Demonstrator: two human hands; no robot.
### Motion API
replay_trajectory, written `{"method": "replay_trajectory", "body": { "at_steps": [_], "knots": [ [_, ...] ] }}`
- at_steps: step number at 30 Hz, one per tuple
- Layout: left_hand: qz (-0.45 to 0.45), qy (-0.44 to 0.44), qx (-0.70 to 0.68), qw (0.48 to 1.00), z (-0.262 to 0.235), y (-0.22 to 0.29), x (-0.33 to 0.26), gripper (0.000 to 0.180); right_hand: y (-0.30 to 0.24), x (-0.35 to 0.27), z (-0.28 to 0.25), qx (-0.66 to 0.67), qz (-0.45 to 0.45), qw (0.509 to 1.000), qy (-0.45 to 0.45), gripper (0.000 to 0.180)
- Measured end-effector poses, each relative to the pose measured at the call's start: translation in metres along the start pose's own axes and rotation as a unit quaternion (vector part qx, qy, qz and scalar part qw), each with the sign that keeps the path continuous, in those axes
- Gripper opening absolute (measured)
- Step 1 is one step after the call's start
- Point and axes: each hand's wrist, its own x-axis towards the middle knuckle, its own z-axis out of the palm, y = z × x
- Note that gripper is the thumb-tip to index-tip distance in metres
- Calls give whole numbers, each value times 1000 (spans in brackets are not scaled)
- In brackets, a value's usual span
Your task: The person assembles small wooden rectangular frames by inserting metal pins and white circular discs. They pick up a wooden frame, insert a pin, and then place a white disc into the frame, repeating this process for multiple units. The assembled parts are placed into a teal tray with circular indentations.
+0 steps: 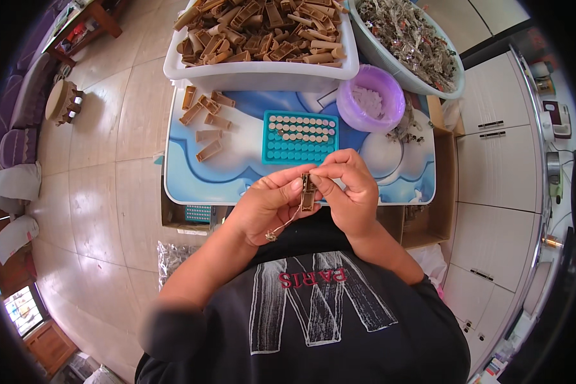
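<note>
My left hand (267,203) and my right hand (350,195) meet just past the table's near edge. Between them is a small brown plastic casing (308,200), held upright with its open side showing. My left fingers grip it from the left, while my right thumb and forefinger pinch at its top end; any small part there is hidden. Thin pale wires (291,222) hang from the casing across my left palm, ending in a small whitish connector (271,236). Beyond my hands lies a teal tray (267,153) with rows of round white pieces in its far part.
Several loose brown casings (209,150) lie left of the tray on the blue-and-white table (236,182). A white bin (262,77) heaped with casings stands behind. At right are a purple tub (347,105) holding white bits and a pale basin (451,89) of tangled wired parts.
</note>
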Motion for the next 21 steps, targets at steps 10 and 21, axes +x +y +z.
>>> {"method": "replay_trajectory", "body": {
  "at_steps": [10, 21],
  "knots": [
    [25, 30, 29, 999, 8, 1, -1, 33, -3, 0, -4, -14, 11, 999, -43, 12],
    [65, 91, 118, 987, 10, -4, 0, 29, -2, 1, -1, -84, -41, 994, -54, 12]
  ]
}}
